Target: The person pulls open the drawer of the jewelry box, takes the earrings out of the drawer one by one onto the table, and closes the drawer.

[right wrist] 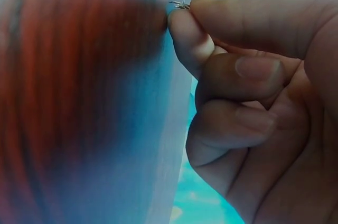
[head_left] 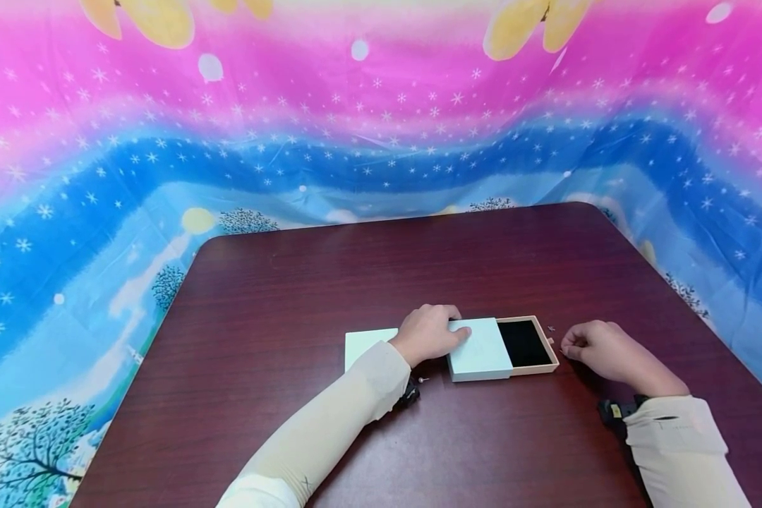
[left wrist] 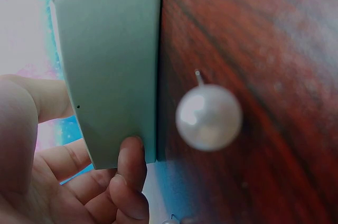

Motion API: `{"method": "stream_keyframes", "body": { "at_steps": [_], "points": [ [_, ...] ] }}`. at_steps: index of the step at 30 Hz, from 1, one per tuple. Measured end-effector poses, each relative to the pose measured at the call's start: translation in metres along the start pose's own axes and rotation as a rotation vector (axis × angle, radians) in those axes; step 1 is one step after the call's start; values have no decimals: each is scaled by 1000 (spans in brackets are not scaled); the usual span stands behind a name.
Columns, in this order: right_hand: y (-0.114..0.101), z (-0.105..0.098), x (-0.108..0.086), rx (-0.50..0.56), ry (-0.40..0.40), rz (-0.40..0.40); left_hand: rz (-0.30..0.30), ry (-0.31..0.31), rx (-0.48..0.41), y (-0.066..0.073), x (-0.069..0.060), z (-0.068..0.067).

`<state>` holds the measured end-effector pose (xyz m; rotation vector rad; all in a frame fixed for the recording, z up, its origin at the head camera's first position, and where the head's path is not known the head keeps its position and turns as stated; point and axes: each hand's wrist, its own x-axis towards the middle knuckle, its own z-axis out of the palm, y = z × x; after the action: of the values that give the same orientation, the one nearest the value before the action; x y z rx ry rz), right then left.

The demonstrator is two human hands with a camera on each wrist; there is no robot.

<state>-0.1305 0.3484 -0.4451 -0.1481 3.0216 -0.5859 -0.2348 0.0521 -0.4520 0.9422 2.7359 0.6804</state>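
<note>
A pale mint drawer box (head_left: pixel 479 353) lies on the table, its black-lined drawer (head_left: pixel 525 343) partly slid out to the right. My left hand (head_left: pixel 427 331) grips the left end of the box's sleeve, thumb on top. In the left wrist view, fingers curl at the end of the pale box (left wrist: pixel 111 76). Right of the drawer, my right hand (head_left: pixel 600 349) pinches a small silvery metal piece (right wrist: pixel 180 6) between thumb and forefinger; its exact kind is too small to tell. The other right fingers are curled in.
A pearl stud earring (head_left: pixel 422 380) lies in front of the boxes, close by in the left wrist view. Another pale box (head_left: pixel 365 342) sits to the left, partly behind my left arm. A tiny silvery item (head_left: pixel 551 328) rests beside the drawer's end on the dark wooden table (head_left: pixel 355 275).
</note>
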Motion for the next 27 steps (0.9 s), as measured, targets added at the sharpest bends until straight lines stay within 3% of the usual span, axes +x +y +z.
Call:
{"method": "stream_keyframes", "body": {
  "at_steps": [5,27],
  "points": [
    [-1,-1,0,-11,13,-24,7,10,18,1,0,-1],
    [-6,-12,9,21,-14,3,9,11,3,1,0,-1]
  ]
}}
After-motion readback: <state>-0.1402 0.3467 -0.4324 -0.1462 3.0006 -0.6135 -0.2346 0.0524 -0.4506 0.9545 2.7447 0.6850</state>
